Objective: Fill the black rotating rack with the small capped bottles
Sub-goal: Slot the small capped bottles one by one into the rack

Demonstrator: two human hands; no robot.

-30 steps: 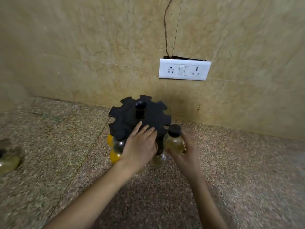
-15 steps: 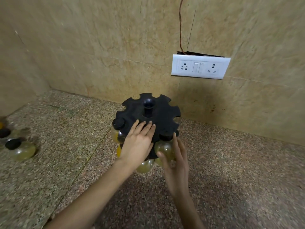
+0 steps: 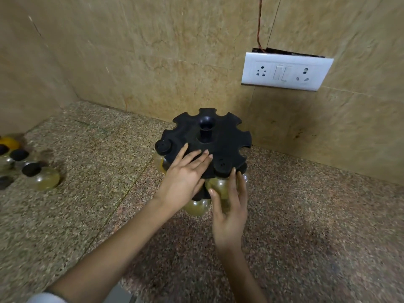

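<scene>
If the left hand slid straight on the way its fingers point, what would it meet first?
Probably the rack's central post: the left hand lies flat on the rack top, fingers aimed roughly toward it, though depth is hard to judge.

Dim warm light; soft shadow right of rack (image 3: pixel 205 136) on wall; edges bent by wide-angle, lower corners blurred.
</scene>
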